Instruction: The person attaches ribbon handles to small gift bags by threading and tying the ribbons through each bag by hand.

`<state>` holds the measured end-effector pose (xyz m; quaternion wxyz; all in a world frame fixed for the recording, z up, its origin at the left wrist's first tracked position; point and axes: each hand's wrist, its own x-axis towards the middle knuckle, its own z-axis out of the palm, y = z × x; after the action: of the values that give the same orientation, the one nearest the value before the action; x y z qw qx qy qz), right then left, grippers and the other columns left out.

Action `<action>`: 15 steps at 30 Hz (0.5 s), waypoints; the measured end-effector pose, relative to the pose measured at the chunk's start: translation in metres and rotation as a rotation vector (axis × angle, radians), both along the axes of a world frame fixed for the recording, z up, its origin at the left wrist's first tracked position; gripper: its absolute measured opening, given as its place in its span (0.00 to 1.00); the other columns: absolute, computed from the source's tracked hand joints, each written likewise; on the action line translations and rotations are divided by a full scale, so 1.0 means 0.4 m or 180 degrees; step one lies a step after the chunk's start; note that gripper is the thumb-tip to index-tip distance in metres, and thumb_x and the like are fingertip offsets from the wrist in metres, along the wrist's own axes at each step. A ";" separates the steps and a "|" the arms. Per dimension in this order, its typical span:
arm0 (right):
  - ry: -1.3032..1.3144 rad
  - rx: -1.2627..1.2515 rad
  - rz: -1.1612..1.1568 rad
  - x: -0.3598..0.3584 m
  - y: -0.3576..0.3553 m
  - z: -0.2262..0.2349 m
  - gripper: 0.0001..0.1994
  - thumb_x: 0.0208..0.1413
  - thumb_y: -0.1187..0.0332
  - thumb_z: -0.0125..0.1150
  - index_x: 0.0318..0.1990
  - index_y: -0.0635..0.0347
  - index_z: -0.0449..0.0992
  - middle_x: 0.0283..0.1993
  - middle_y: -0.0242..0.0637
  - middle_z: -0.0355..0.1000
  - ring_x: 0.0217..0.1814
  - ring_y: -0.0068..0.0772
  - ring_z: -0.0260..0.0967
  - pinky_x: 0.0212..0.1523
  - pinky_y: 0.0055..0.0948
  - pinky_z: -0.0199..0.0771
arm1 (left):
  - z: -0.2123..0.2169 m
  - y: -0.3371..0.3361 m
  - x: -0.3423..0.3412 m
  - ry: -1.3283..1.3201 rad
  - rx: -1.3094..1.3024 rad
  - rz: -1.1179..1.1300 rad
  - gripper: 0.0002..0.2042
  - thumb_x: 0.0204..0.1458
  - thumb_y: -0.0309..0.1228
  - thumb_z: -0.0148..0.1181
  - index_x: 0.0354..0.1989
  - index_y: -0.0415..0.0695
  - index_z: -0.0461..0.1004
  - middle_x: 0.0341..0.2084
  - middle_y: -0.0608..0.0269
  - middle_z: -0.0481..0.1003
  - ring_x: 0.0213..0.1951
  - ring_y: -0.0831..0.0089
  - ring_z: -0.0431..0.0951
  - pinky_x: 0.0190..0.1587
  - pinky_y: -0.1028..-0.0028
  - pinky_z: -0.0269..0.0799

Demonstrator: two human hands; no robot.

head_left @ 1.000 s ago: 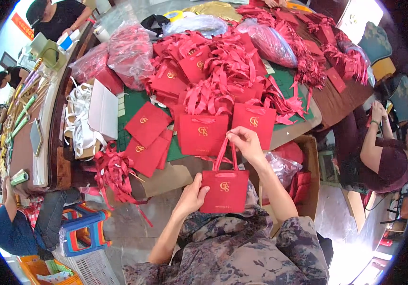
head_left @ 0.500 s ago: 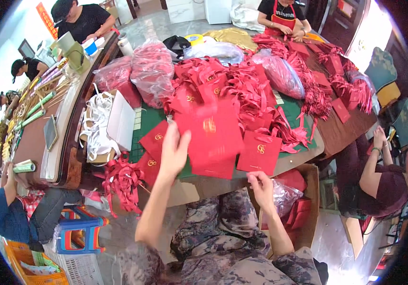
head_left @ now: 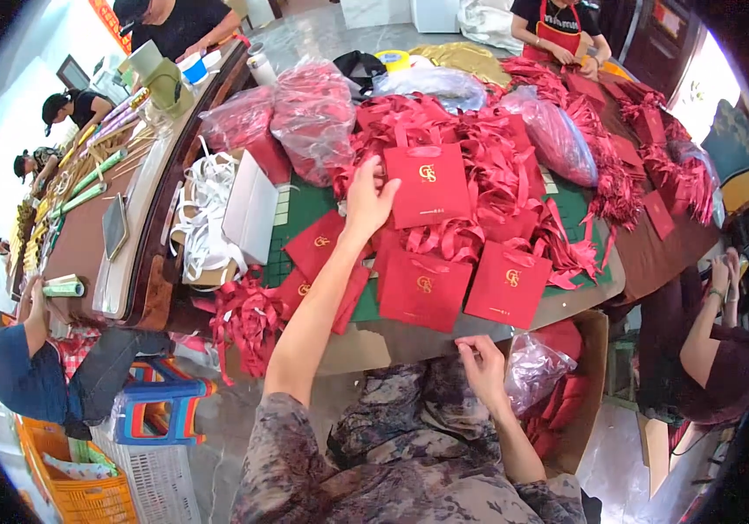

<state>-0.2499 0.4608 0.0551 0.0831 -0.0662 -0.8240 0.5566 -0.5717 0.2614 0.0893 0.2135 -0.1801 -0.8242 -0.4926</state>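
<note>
My left hand [head_left: 369, 203] is stretched over the pile and closed at the left edge of a small red gift bag [head_left: 428, 196] with a gold emblem and ribbon handle. Its thumb lies against the bag's edge. That bag rests on a heap of red ribbon-handled bags [head_left: 497, 166]. Close to the table's front edge, my right hand [head_left: 484, 374] has loosely curled fingers, slightly apart, with nothing visible in them. Just beyond it lie two more red bags, a middle one [head_left: 422, 297] and a right one [head_left: 509, 284]. Others [head_left: 316, 244] overlap to the left on the green mat.
A box of white ribbons [head_left: 209, 218] stands left, beside plastic-wrapped red bundles [head_left: 312, 118]. Loose red ribbons [head_left: 252, 319] hang over the front edge. A cardboard box [head_left: 591, 384] with red items stands below at right. Several people work around, with stools [head_left: 161, 406] at left.
My left hand has carried the red bag away from me onto the heap. My right hand stays near the table edge. The whole view has shifted slightly.
</note>
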 end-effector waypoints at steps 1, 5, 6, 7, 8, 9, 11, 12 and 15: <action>-0.0051 0.0004 -0.0049 -0.001 -0.003 0.008 0.06 0.61 0.74 0.59 0.42 0.64 0.79 0.36 0.36 0.75 0.33 0.21 0.71 0.34 0.23 0.70 | 0.023 -0.004 0.040 -0.0066 0.0015 0.0079 0.22 0.55 0.27 0.65 0.59 0.42 0.69 0.43 0.55 0.78 0.38 0.69 0.81 0.42 0.71 0.77; 0.0137 0.0005 -0.0028 -0.027 -0.059 0.028 0.07 0.59 0.76 0.60 0.44 0.64 0.79 0.38 0.41 0.74 0.37 0.32 0.74 0.36 0.27 0.72 | 0.008 -0.184 0.157 0.0021 -0.0844 0.0505 0.22 0.54 0.32 0.66 0.58 0.43 0.70 0.46 0.50 0.76 0.39 0.62 0.80 0.42 0.67 0.77; 0.0499 0.0367 0.0053 -0.042 -0.080 0.029 0.08 0.58 0.77 0.61 0.45 0.63 0.78 0.38 0.42 0.73 0.37 0.36 0.73 0.37 0.29 0.73 | -0.004 -0.251 0.192 0.0077 -0.1427 0.0796 0.23 0.55 0.35 0.65 0.57 0.40 0.69 0.48 0.46 0.75 0.44 0.54 0.78 0.47 0.62 0.74; 0.0835 0.0749 0.0090 -0.049 -0.092 0.025 0.10 0.56 0.77 0.63 0.46 0.62 0.78 0.38 0.42 0.73 0.36 0.40 0.73 0.39 0.32 0.74 | -0.022 -0.286 0.236 -0.0060 -0.1687 0.1068 0.25 0.55 0.37 0.65 0.58 0.38 0.68 0.51 0.42 0.73 0.50 0.49 0.74 0.51 0.58 0.71; 0.0904 0.1042 0.0267 -0.056 -0.105 0.021 0.16 0.53 0.77 0.65 0.51 0.61 0.76 0.43 0.42 0.72 0.43 0.46 0.71 0.44 0.38 0.75 | -0.049 -0.330 0.273 -0.0258 -0.1705 0.1170 0.31 0.52 0.43 0.67 0.60 0.37 0.66 0.52 0.40 0.72 0.52 0.46 0.73 0.53 0.55 0.70; 0.0918 0.1035 0.0273 -0.068 -0.119 0.024 0.16 0.53 0.77 0.65 0.51 0.61 0.76 0.43 0.42 0.72 0.43 0.46 0.71 0.44 0.38 0.75 | -0.069 -0.349 0.306 -0.0248 -0.1708 0.1183 0.31 0.52 0.43 0.67 0.60 0.37 0.66 0.52 0.40 0.72 0.52 0.46 0.73 0.53 0.55 0.70; 0.1097 0.1648 0.0443 -0.086 -0.145 0.025 0.23 0.49 0.76 0.66 0.55 0.62 0.73 0.49 0.44 0.70 0.52 0.50 0.68 0.50 0.41 0.73 | -0.099 -0.384 0.373 -0.0961 -0.2327 0.1414 0.38 0.47 0.50 0.70 0.60 0.38 0.66 0.51 0.41 0.71 0.52 0.44 0.71 0.55 0.51 0.67; 0.1000 0.1793 0.0570 -0.093 -0.147 -0.003 0.28 0.47 0.74 0.67 0.58 0.62 0.70 0.56 0.45 0.66 0.59 0.53 0.63 0.55 0.44 0.70 | -0.113 -0.390 0.398 -0.0958 -0.2326 0.1431 0.38 0.47 0.50 0.70 0.60 0.38 0.66 0.51 0.41 0.71 0.52 0.44 0.71 0.55 0.51 0.67; 0.0831 0.2149 0.0602 -0.107 -0.160 -0.016 0.31 0.46 0.72 0.68 0.61 0.61 0.68 0.60 0.46 0.64 0.63 0.53 0.60 0.58 0.46 0.67 | -0.121 -0.379 0.440 -0.0968 -0.2571 0.1297 0.43 0.41 0.56 0.72 0.61 0.38 0.66 0.50 0.43 0.71 0.54 0.44 0.69 0.57 0.48 0.64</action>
<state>-0.2926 0.3970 0.0489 0.1529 0.1128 -0.9461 0.2624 -0.3959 0.1098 0.0411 0.0957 -0.0092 -0.9902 -0.1016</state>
